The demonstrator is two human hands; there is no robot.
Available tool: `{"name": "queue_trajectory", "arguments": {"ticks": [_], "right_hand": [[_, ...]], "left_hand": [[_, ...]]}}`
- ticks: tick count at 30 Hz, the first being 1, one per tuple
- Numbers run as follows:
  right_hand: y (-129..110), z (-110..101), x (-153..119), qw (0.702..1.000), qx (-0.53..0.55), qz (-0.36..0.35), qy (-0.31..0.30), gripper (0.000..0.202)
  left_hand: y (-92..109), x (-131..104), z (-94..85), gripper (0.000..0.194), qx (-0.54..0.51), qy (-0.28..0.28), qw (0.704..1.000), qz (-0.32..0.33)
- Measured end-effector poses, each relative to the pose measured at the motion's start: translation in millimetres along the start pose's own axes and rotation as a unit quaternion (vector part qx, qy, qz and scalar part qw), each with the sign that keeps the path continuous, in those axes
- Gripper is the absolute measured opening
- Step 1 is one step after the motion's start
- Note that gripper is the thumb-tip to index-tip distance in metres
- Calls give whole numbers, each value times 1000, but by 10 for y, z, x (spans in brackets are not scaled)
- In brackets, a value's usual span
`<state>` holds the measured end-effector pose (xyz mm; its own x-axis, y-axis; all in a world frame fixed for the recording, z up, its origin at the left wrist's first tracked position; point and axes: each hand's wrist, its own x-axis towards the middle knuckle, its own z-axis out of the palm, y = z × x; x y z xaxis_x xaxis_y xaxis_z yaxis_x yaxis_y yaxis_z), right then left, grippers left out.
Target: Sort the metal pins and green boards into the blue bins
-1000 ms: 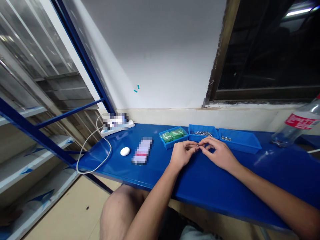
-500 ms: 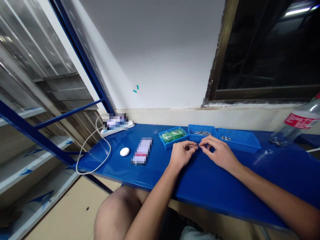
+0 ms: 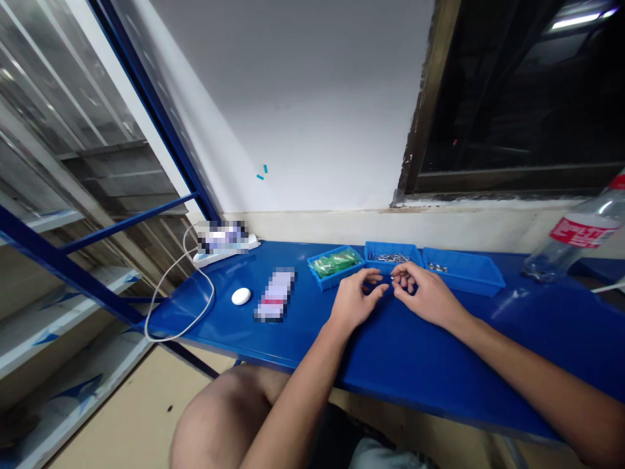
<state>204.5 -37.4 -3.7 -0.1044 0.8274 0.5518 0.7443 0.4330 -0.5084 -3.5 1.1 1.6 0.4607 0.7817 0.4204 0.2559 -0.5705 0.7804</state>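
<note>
Three blue plastic trays stand in a row at the far side of the glossy blue table point(image 3: 303, 339), close to the pale wall point(image 3: 312, 130). The left tray point(image 3: 336, 281) holds crinkled, shiny green packets point(image 3: 336, 262); the middle tray point(image 3: 390, 247) holds slender metal pieces point(image 3: 393, 258); the long right tray point(image 3: 476, 277) has a few small, rounded metal parts point(image 3: 438, 267) at its left end. The right hand point(image 3: 427, 293) stands in front of part of the middle and right trays, hiding some of their near walls. Its fingers are bent, and a tiny shiny piece point(image 3: 392, 278) shows at their tips; whether it is gripped cannot be told. The left hand point(image 3: 355, 298) is released, thumb and loosely curved fingers parted, just near of the left and middle trays. The two hands face each other without touching.

Left of the trays lie a blurred-out flat object point(image 3: 276, 294) and a smooth white oval object point(image 3: 241, 296). Farther left, a thin pale cable point(image 3: 211, 306) loops past the table edge near a white power strip point(image 3: 227, 253). At the far right is a clear, red-labelled bottle point(image 3: 556, 251), with small dark contents at its base.
</note>
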Motion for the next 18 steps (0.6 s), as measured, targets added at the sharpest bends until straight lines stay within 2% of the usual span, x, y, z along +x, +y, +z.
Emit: {"name": "queue_trajectory", "arguments": {"ticks": [3, 6, 8, 13, 18], "right_hand": [[48, -75, 57, 998, -36, 4, 59, 16], [144, -134, 135, 992, -68, 10, 109, 21], [243, -150, 186, 987, -104, 8, 120, 23], [504, -146, 240, 974, -219, 0, 59, 26], [608, -190, 188, 973, -228, 2, 27, 33]], "left_hand": [[3, -22, -20, 22, 114, -8, 992, 44], [-21, -34, -14, 23, 175, -30, 982, 71], [-46, -35, 3, 25, 199, -42, 976, 75], [-71, -41, 37, 39, 252, -69, 963, 62], [-13, -72, 30, 57, 303, -147, 940, 58]]}}
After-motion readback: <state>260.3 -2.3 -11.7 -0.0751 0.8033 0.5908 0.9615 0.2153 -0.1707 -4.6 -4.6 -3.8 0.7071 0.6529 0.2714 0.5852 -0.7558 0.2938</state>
